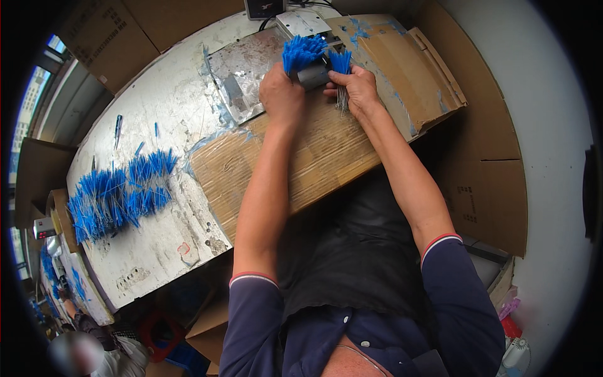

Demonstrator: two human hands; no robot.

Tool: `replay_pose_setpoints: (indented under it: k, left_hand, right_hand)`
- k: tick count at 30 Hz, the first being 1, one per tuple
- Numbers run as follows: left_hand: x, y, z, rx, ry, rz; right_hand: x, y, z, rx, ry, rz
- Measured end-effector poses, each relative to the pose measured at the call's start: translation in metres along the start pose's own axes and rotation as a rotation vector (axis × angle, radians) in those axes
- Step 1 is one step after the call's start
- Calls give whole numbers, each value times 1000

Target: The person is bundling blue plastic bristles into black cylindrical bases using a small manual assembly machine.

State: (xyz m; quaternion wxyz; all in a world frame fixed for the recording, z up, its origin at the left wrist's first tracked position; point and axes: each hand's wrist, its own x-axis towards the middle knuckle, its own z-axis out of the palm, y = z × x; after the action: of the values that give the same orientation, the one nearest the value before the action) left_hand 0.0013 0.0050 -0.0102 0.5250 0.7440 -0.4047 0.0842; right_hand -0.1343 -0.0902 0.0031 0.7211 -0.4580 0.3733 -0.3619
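A: How do we handle this step well?
B: We steady the larger bundle of blue-ended wires (303, 53) first. It stands above the grey cylinder (313, 78), beside our left hand (281, 94). The back of that hand hides its fingers, so we cannot tell whether they grip the bundle, the cylinder or both.
A: And our right hand (361, 91)?
B: Its fingers are closed on the smaller bundle of blue-ended wires (340, 61), just beside the larger one, blue ends up and bare strands hanging below. We judge that a light, even pinch suits it best: squeezing could bend such thin strands, and a slack hold could let some slip out. Keeping the blue ends level should help too.
A: What lies around us?
B: The scuffed white desk (182, 94) carries everything. On it, a flat cardboard sheet (326, 144) lies under our forearms, and a taped cardboard piece (402, 69) sits to our right. Well to our left is a spread pile of blue-ended wires (119, 188). A metal plate (248, 66) lies near our left hand, and a slim pen-like tool (118, 131) beyond the pile.
A: What is in our way?
B: Mainly the cardboard piece, which may limit our right elbow if we swing outward.
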Motion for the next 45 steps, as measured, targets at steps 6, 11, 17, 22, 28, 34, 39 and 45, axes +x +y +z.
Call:
replay_pose_setpoints:
  k: [6, 11, 17, 22, 28, 34, 39, 45]
  left_hand:
    - [0, -3, 2, 25, -1, 13]
    - [0, -4, 5, 64, -35, 18]
    - [-2, -8, 8, 218, -35, 130]
    - [-2, -4, 5, 152, 22, -26]
    - [0, -4, 0, -42, 81, -86]
    - [1, -5, -1, -29, 73, -94]
    - [1, -4, 1, -54, 76, -98]
    - [3, -8, 1, -42, 91, -92]
  right_hand:
    - [-5, -6, -1, 58, 6, 22]
    - [-7, -8, -3, 60, 22, 15]
    - [-2, -10, -3, -50, 46, 66]
    - [-2, -11, 0, -31, 71, 55]
    - [-4, -5, 6, -37, 5, -28]
    - [5, -10, 21, -173, 131, -15]
    - [21, -9, 30, -237, 244, -98]
    - [21, -9, 40, -276, 280, -122]
